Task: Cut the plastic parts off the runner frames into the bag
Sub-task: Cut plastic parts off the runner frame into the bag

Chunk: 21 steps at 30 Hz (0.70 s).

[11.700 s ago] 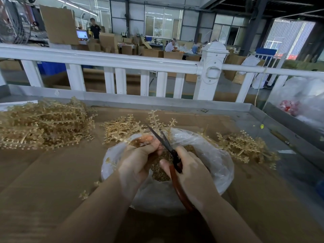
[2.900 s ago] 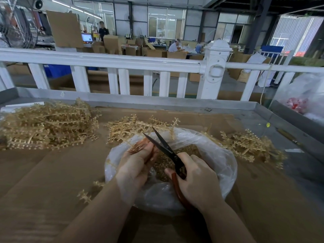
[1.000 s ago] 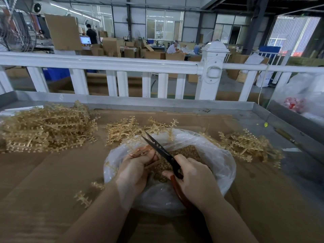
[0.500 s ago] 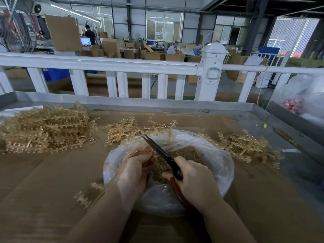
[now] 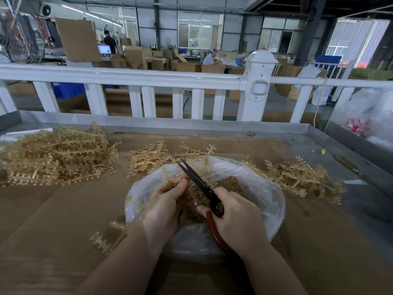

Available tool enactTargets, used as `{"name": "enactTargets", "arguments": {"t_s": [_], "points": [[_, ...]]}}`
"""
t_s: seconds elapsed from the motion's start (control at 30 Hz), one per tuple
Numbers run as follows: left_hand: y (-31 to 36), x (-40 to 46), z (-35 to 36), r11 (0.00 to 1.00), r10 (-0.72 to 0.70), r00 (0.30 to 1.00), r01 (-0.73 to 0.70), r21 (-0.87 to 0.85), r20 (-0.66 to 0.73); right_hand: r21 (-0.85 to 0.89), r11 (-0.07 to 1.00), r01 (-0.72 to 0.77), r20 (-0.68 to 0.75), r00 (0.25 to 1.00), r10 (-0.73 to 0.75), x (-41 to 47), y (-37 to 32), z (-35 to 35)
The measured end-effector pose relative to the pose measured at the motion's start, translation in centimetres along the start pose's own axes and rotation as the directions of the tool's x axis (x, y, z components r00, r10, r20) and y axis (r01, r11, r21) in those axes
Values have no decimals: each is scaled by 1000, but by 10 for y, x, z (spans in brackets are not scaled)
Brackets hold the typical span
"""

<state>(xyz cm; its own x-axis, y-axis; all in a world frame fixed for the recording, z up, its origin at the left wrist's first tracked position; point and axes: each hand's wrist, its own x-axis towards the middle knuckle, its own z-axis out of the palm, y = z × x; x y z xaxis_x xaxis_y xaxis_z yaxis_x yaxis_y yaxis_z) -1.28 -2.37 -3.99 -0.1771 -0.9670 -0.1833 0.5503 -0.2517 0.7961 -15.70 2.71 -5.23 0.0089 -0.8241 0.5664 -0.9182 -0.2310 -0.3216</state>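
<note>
Spanning the near field, a cardboard-covered table (image 5: 53, 220) carries, left to right, a large heap of tan runner frames (image 5: 55, 158), a smaller heap (image 5: 148, 159) and a third pile (image 5: 297, 177). At centre lies an open clear bag (image 5: 261, 199) holding cut parts (image 5: 229, 186). Scissors (image 5: 200, 184), long axis running from near right to far left, tips slightly parted, are gripped by the right hand (image 5: 236, 222). The left hand (image 5: 165, 201), fingers curled, pinches a frame piece, mostly hidden. No legible writing.

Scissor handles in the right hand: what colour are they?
Reddish-brown scissor handles, with dark metal blades; clearest in the head view.
</note>
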Motion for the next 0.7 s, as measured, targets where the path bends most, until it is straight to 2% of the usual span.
{"name": "enactTargets", "arguments": {"t_s": [0.1, 0.3, 0.5, 0.7], "points": [[-1, 3, 1, 999, -15, 999, 13, -41, -44, 19, 1000, -3, -7, 1000, 4, -1, -2, -1], [1, 7, -3, 997, -45, 998, 42, -71, -34, -34, 999, 7, 52, 999, -5, -1, -3, -1], [1, 9, -7, 990, -52, 998, 55, -131, 24, -18, 1000, 2, 94, 996, 0, -2, -4, 1], [0, 9, -9, 994, -44, 997, 50, -94, 58, -26, 1000, -4, 120, 993, 7, -3, -5, 1]]}}
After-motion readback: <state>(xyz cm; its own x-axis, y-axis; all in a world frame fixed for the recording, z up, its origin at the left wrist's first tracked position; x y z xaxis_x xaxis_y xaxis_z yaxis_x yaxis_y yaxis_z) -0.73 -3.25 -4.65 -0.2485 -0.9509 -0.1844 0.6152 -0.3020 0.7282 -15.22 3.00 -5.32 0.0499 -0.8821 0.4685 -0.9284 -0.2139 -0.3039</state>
